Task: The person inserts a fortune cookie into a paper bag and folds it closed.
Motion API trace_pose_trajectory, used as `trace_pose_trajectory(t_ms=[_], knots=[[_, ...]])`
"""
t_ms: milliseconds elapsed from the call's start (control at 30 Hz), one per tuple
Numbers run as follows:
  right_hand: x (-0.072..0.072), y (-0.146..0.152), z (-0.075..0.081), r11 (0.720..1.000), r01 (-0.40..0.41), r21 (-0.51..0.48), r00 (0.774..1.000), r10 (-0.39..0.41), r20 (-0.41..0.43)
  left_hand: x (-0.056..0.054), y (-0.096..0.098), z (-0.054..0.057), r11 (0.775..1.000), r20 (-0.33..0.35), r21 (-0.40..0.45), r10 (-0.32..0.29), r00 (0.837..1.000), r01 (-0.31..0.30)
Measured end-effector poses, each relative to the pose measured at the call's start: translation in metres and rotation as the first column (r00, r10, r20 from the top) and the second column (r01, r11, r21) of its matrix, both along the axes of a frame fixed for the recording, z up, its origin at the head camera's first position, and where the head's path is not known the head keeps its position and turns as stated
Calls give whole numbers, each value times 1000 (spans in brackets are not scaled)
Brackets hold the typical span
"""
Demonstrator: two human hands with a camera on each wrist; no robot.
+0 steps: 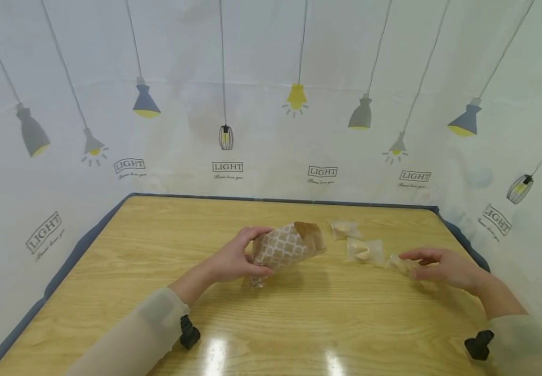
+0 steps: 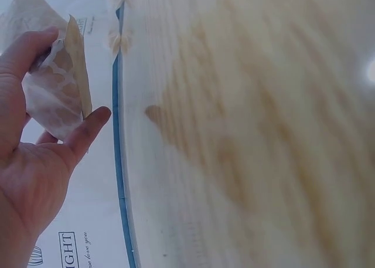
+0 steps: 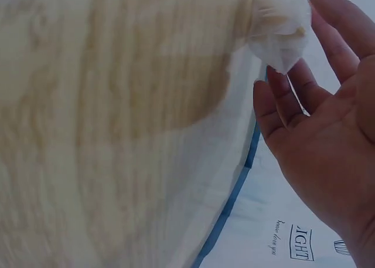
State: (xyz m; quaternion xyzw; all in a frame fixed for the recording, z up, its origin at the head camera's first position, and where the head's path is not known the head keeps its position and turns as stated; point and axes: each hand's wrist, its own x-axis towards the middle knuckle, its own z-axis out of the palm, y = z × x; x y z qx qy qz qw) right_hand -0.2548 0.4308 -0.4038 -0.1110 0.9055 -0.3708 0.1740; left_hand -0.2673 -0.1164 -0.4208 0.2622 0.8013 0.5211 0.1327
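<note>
My left hand [image 1: 235, 256] grips a brown paper bag [image 1: 282, 248] with a white lattice print. The bag lies tilted, its open mouth facing right. In the left wrist view, the thumb and fingers spread around the bag [image 2: 55, 86]. At the right, my right hand [image 1: 449, 269] has its thumb and fingers around a small clear-wrapped fortune cookie [image 1: 399, 265]. The right wrist view shows that wrapper [image 3: 280, 30] at the fingertips. Two more wrapped cookies lie nearby: one pale yellow and folded [image 1: 364, 252], another farther back [image 1: 343, 230].
A wood-grain table [image 1: 172, 219] with a dark blue edge spans the view. Behind and beside it hangs a pale wall covering [image 1: 261, 120] printed with lamps. Black devices sit at both wrists, the left one [image 1: 189, 332] and the right one [image 1: 479, 344].
</note>
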Motion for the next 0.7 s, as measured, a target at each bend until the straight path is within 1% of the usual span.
trace_pose_trajectory(t_ms=[33,133,300,367,567,600,700], knots=[[0,1,-3,1000,1,-3,1000,-1,20,0,0,0,1000,0,1,-1,1000,1],[-1,2,-8,1000,7,17,999,-7,38,1,1,0,1000,3,3,-6,1000,6],[-1,1,-8,999,-29,43,999,28,35,2,2,1,1000,-5,9,-16,1000,16],[-1,1,-8,999,-31,32,999,30,40,2,2,1,1000,-8,9,-15,1000,15],[-1,4,-10,998,-10,-58,998,14,60,2,2,0,1000,-7,1,-12,1000,12],[-1,5,-10,998,-12,-68,998,16,54,2,2,0,1000,-6,0,-11,1000,11],[-1,8,-9,997,16,-71,1000,-14,24,1,2,1,1000,3,-2,-10,1000,10]])
